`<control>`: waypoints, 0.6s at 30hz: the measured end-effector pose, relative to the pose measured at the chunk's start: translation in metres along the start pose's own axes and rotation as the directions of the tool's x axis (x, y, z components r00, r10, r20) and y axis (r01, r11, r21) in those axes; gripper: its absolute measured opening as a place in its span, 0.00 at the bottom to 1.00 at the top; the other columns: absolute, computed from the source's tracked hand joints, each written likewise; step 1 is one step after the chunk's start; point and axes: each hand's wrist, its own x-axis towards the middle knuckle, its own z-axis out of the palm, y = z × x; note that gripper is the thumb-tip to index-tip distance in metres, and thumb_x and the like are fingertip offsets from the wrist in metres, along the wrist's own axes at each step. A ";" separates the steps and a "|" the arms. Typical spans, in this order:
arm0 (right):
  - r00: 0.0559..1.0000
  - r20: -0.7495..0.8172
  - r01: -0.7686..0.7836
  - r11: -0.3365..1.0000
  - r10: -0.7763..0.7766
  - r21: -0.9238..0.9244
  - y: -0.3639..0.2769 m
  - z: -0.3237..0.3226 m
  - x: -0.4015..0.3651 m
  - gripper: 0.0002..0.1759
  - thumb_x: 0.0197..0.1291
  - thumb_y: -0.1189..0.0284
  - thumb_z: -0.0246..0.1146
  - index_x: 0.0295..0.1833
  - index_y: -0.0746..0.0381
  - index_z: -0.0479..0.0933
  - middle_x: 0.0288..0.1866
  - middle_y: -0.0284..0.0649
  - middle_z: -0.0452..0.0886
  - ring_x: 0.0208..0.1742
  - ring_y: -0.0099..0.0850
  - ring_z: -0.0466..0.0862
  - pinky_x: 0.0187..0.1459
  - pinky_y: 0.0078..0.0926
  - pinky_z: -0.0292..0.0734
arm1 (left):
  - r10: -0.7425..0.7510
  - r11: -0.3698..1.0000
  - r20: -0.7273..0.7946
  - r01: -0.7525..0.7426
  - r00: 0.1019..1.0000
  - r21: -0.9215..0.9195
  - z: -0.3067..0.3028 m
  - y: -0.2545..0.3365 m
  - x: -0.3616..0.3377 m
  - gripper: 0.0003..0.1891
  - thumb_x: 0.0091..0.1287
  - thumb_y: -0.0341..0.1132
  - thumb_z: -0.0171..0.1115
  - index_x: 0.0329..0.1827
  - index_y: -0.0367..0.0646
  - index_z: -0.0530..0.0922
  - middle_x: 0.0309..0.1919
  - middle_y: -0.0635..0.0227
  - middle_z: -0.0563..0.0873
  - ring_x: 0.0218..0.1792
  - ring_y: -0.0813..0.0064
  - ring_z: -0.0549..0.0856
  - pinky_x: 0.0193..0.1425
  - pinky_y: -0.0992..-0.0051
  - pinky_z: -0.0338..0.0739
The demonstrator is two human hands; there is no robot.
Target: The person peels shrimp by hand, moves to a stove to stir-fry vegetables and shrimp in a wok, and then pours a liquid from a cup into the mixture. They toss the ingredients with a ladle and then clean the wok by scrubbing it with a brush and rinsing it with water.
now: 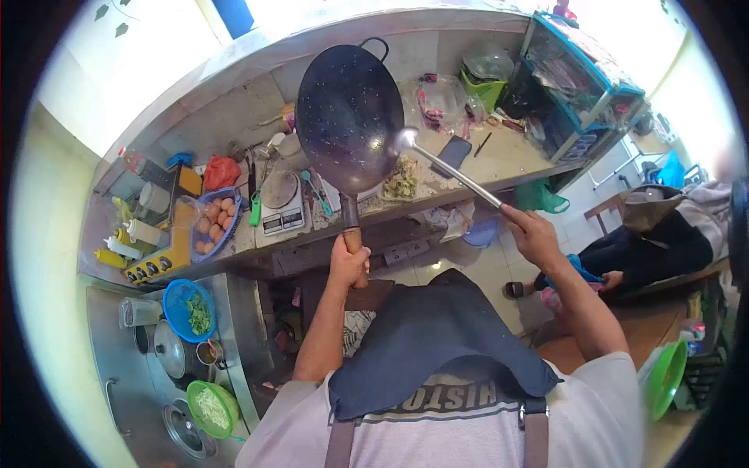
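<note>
A dark wok (339,109) is tipped up over the counter, its inner face turned toward me and dotted with small pale bits. My left hand (349,261) is wrapped round its wooden handle. With closed fingers my right hand (534,238) grips the long metal handle of a ladle (460,178), whose shiny round head overlaps the wok's right edge. Behind the wok's lower right lies a pile of chopped food (401,181), next to a dark phone (452,154). A digital scale (282,217) stands left of the wok.
On the left are a basket of eggs (231,235), sauce bottles (143,232), a blue basket of greens (172,300), a pot (168,343) and a green bowl (228,396). A glass-sided cabinet (573,93) stands at the right. Another person (663,253) sits at far right.
</note>
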 end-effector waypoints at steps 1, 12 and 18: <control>0.999 -0.043 0.017 0.999 -0.015 0.035 -0.004 0.003 0.008 0.23 0.59 0.71 0.63 0.62 0.46 0.77 0.34 0.43 0.80 0.34 0.45 0.82 0.36 0.39 0.78 | -0.016 1.000 0.001 0.016 1.000 -0.021 0.003 0.003 -0.002 0.16 0.56 0.24 0.63 0.44 0.40 0.67 0.24 0.67 0.77 0.18 0.75 0.79 0.20 0.71 0.75; 0.987 -0.033 0.160 0.987 -0.159 0.027 0.040 0.046 0.057 0.23 0.59 0.71 0.63 0.61 0.47 0.77 0.36 0.43 0.81 0.37 0.45 0.83 0.39 0.40 0.79 | -0.056 0.983 -0.013 0.053 0.998 -0.175 0.039 0.015 -0.011 0.17 0.56 0.24 0.63 0.46 0.39 0.67 0.24 0.65 0.78 0.18 0.74 0.79 0.19 0.70 0.76; 0.966 -0.161 0.246 0.918 -0.204 0.312 0.012 0.048 0.110 0.26 0.58 0.72 0.62 0.63 0.46 0.75 0.36 0.46 0.80 0.40 0.45 0.82 0.41 0.43 0.78 | -0.019 0.998 -0.081 0.014 0.997 -0.062 0.069 0.010 -0.017 0.18 0.56 0.24 0.62 0.48 0.40 0.66 0.25 0.65 0.78 0.17 0.74 0.79 0.20 0.70 0.77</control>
